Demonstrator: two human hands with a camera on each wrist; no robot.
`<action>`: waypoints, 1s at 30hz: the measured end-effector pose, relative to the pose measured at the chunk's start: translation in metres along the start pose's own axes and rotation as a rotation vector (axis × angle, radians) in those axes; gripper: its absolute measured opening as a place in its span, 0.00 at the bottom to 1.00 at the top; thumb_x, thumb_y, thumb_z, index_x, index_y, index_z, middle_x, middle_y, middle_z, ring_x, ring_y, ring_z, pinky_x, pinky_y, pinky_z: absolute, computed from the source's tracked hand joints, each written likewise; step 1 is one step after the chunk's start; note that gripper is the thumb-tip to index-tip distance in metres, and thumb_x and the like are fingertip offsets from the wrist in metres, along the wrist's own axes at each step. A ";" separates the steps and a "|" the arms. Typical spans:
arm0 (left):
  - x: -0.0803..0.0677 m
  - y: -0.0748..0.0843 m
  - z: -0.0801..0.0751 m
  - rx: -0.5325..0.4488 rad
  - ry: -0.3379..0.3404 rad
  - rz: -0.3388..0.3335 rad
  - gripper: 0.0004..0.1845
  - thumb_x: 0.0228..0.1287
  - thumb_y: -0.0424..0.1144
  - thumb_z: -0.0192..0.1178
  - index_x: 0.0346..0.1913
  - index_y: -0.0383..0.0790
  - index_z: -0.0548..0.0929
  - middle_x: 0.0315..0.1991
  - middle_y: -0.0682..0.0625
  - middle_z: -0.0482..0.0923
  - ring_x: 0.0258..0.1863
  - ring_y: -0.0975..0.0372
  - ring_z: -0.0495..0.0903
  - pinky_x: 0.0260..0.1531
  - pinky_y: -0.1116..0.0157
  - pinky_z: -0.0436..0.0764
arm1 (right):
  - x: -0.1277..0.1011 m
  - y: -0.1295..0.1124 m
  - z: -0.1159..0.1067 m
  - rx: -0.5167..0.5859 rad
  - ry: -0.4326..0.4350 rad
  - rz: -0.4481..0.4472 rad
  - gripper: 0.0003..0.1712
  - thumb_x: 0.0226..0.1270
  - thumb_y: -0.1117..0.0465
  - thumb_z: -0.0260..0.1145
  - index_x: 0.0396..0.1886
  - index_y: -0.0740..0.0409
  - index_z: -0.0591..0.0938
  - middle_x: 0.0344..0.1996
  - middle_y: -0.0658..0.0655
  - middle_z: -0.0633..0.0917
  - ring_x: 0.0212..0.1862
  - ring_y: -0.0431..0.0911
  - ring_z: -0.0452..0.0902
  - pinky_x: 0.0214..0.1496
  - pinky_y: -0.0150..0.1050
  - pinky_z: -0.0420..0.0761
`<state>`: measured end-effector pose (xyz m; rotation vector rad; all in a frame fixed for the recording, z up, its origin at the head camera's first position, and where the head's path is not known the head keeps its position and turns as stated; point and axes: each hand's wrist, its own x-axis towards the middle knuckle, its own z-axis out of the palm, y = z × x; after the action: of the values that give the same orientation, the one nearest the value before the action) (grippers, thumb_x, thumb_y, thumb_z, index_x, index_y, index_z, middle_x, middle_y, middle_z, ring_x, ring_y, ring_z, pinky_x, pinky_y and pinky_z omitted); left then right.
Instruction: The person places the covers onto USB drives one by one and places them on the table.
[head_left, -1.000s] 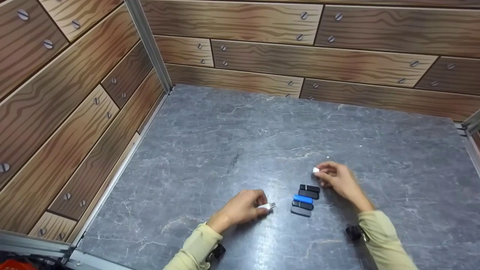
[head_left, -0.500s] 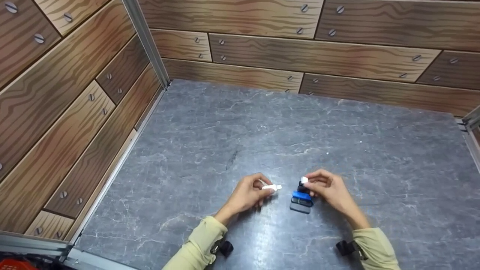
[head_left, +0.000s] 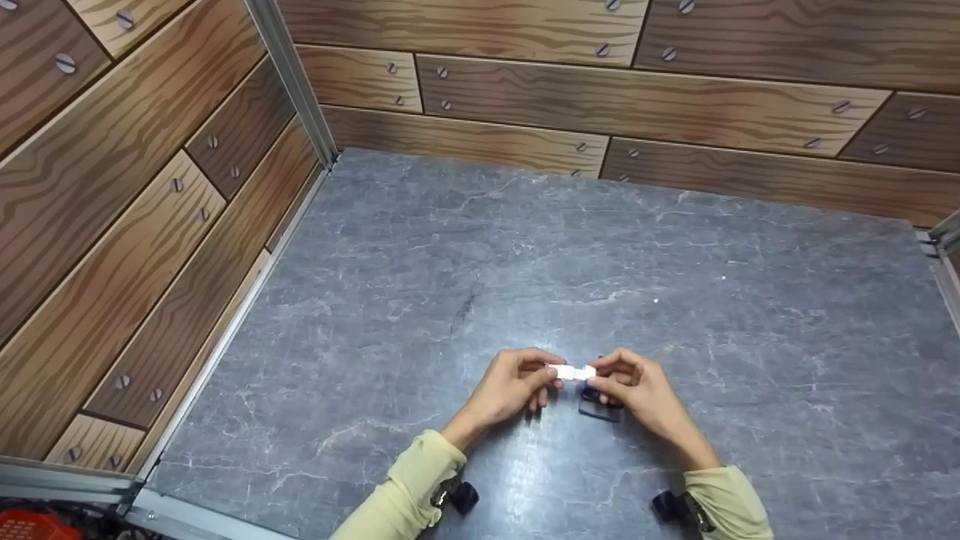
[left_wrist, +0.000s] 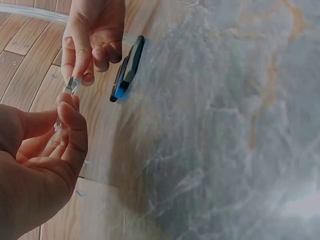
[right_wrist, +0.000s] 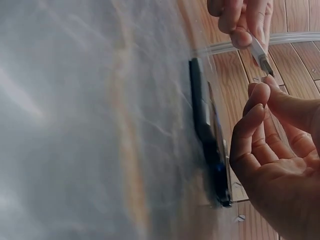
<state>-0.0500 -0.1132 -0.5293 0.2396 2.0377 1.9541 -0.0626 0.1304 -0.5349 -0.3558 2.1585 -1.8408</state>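
A white USB stick (head_left: 561,372) is pinched between the thumb and fingers of my left hand (head_left: 510,386); its metal plug (right_wrist: 265,65) shows in the right wrist view, pointing at my right hand (head_left: 637,386). Between thumb and forefinger the right hand pinches a small white cap (head_left: 589,372), mostly covered by the fingertips in the right wrist view. Plug and cap meet end to end in the head view; whether the plug is inside the cap I cannot tell. Under the right hand lies a row of USB sticks (head_left: 598,409), partly hidden, with dark ones and a blue one (left_wrist: 120,92).
The grey marbled tabletop (head_left: 450,247) spreads around the hands. Wood-patterned walls (head_left: 510,90) stand behind and at the left, joined by a metal post (head_left: 289,82). An orange object (head_left: 37,525) sits at the lower left corner, outside the table's edge.
Both hands have moved toward each other, the left one to the right and up, the right one to the left. The white stick and cap, apart before, now meet above the row.
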 end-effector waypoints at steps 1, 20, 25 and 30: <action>0.000 0.000 0.001 0.018 0.000 0.002 0.12 0.75 0.29 0.61 0.56 0.32 0.87 0.39 0.28 0.89 0.16 0.67 0.76 0.16 0.73 0.76 | -0.001 0.000 0.000 -0.003 -0.002 0.001 0.17 0.67 0.72 0.72 0.50 0.79 0.79 0.35 0.48 0.92 0.28 0.35 0.83 0.32 0.30 0.85; -0.008 -0.007 0.010 0.077 0.025 0.005 0.08 0.72 0.29 0.65 0.49 0.31 0.87 0.36 0.32 0.89 0.16 0.66 0.75 0.16 0.75 0.74 | -0.009 -0.005 0.015 -0.118 -0.007 0.054 0.14 0.65 0.69 0.75 0.47 0.70 0.85 0.36 0.70 0.90 0.27 0.37 0.82 0.28 0.31 0.82; -0.009 -0.010 0.010 0.085 0.028 0.002 0.07 0.72 0.29 0.65 0.49 0.33 0.87 0.35 0.34 0.90 0.16 0.66 0.75 0.15 0.75 0.73 | -0.009 -0.005 0.018 -0.114 -0.004 0.080 0.13 0.65 0.70 0.74 0.47 0.71 0.84 0.36 0.71 0.90 0.27 0.38 0.83 0.28 0.31 0.83; -0.008 -0.009 0.009 0.086 0.025 -0.001 0.08 0.73 0.30 0.64 0.50 0.35 0.88 0.35 0.36 0.90 0.15 0.67 0.75 0.15 0.75 0.72 | -0.008 -0.008 0.020 -0.140 0.021 0.107 0.11 0.64 0.71 0.75 0.45 0.69 0.85 0.33 0.69 0.91 0.27 0.39 0.83 0.28 0.31 0.83</action>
<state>-0.0385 -0.1077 -0.5375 0.2350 2.1396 1.8806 -0.0479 0.1142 -0.5300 -0.2460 2.2801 -1.6482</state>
